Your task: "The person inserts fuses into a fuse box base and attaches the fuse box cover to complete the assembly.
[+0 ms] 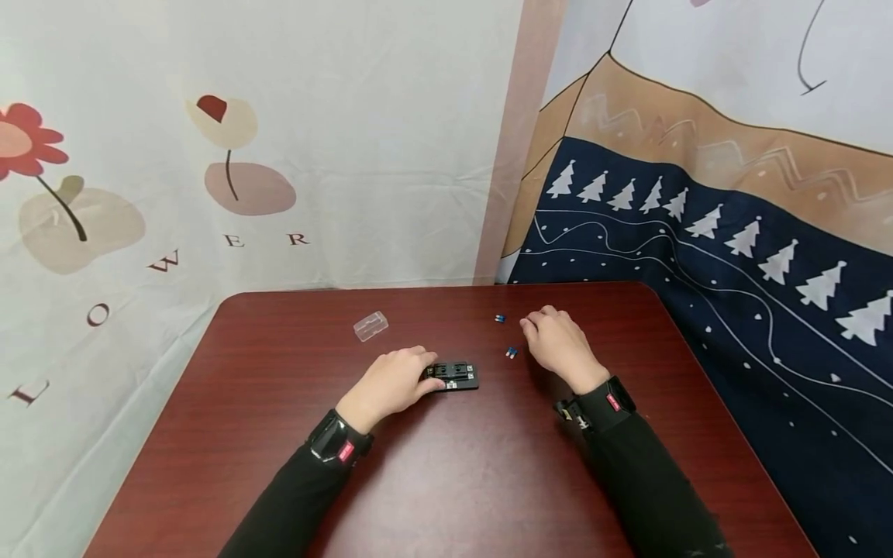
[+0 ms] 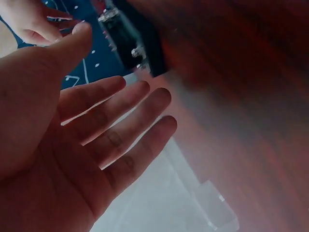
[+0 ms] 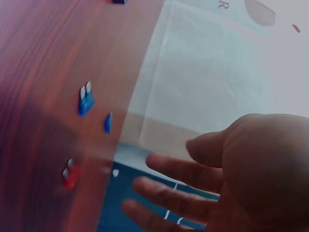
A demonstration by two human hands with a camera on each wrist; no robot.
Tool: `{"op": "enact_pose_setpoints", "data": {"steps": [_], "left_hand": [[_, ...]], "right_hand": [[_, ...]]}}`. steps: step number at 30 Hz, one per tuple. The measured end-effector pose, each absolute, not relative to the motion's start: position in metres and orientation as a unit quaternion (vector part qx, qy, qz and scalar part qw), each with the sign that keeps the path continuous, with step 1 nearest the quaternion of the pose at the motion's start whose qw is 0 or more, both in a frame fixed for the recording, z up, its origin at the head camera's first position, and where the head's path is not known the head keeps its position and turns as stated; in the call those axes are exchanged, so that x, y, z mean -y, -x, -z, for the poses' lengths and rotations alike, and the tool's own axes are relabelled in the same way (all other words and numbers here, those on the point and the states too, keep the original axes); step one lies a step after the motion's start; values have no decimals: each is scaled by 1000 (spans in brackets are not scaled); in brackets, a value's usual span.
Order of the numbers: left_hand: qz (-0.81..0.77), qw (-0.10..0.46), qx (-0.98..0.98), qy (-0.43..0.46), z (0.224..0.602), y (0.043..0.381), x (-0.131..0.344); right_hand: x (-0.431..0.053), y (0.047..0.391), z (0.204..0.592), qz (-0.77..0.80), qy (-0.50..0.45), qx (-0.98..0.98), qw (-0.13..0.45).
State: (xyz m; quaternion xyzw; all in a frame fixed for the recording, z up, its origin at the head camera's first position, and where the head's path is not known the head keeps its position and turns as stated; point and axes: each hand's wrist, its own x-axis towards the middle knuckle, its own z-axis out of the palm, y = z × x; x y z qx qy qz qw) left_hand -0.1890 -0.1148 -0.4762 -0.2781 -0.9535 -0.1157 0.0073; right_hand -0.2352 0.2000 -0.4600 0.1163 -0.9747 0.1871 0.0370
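Observation:
My left hand (image 1: 394, 384) is at the left end of a black fuse block (image 1: 456, 377) on the table. In the left wrist view its fingers are spread and nearly straight, with the block (image 2: 137, 43) beyond the fingertips. Over the right part of the table, my right hand (image 1: 558, 345) has its fingers loosely bent, with nothing between them. Left of it lie two small blue blade fuses, the far one (image 1: 500, 318) and the near one (image 1: 512, 353). The right wrist view also shows a red blade fuse (image 3: 70, 178), hidden in the head view.
A clear plastic cover (image 1: 370, 326) lies near the back of the table, left of the fuse block. The red-brown tabletop (image 1: 481, 480) has rounded back corners. Printed cloth (image 1: 391, 139) hangs behind it, and dark blue cloth with white trees (image 1: 732, 325) hangs at the right.

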Motion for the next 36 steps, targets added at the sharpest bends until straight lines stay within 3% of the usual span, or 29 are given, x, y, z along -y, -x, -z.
{"op": "enact_pose_setpoints", "data": {"steps": [8,14,36], "left_hand": [[92,1,954,286,491,193,110],[109,-6,959,260,494,196,109],[130,-8,956,264,495,205,94]], "right_hand": [[-213,237,470,-192,-104,975,-49],[-212,237,482,-178,-105,975,-79],[-189,238,491,-157,-130,979,-19]]}}
